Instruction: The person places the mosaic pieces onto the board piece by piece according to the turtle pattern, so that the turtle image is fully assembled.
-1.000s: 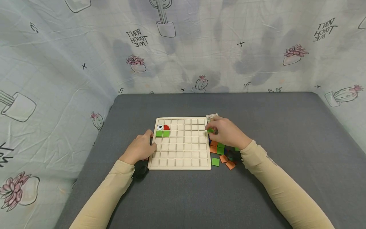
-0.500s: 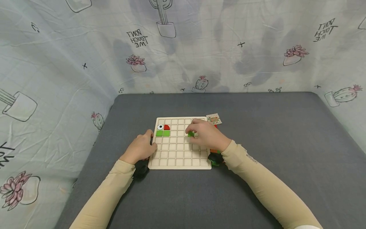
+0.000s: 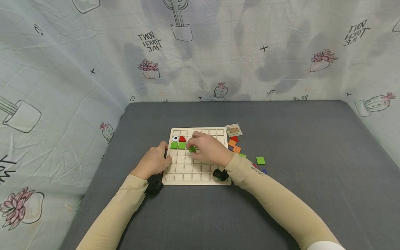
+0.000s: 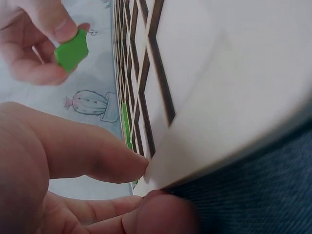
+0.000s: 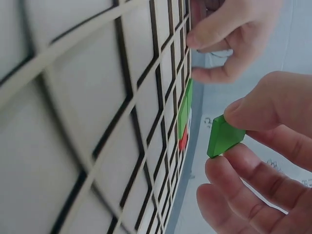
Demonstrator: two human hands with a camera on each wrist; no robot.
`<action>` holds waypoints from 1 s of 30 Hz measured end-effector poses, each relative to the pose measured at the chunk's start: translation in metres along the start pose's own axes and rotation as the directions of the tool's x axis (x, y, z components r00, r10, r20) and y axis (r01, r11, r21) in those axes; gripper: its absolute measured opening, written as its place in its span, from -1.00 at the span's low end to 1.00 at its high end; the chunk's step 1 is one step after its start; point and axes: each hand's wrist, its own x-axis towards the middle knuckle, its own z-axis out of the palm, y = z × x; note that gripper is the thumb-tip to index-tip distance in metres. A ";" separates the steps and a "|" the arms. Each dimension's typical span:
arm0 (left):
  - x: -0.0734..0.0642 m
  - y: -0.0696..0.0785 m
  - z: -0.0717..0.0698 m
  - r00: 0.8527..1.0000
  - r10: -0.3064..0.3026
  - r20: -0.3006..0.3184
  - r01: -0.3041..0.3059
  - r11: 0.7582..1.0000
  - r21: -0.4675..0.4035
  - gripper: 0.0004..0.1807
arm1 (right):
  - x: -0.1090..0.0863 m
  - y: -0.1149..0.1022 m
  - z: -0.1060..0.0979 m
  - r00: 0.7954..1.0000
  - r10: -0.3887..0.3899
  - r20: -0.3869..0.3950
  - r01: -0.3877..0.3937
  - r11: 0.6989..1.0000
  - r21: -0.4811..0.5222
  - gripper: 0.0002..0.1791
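Note:
A pale wooden grid board (image 3: 184, 177) lies on the grey table. My left hand (image 3: 151, 161) grips its left edge, thumb on the rim in the left wrist view. My right hand (image 3: 210, 150) pinches a green square tile (image 5: 226, 137) between thumb and fingertips, tilted and raised above the board. Near the board's upper left are an eye tile (image 3: 175, 139), a red quarter-round tile (image 3: 182, 139), and two green tiles (image 3: 177, 146) below them. The held tile is just right of these in the head view.
A small picture card (image 3: 234, 130) lies by the board's upper right corner. Loose orange tiles (image 3: 236, 149), a separate green tile (image 3: 260, 160) and red and blue pieces lie right of the board, partly hidden by the right sleeve (image 3: 265, 184). A patterned cloth (image 3: 200, 62) hangs behind.
My right hand has moved left from the loose tiles to over the board, carrying the green tile. The left hand stays at the board's edge.

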 end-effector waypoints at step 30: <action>0.000 -0.001 0.002 1.000 0.015 -0.005 -0.015 1.000 0.024 -0.46 | 0.033 -0.008 0.031 0.995 -0.036 0.090 0.040 0.998 -0.044 -0.84</action>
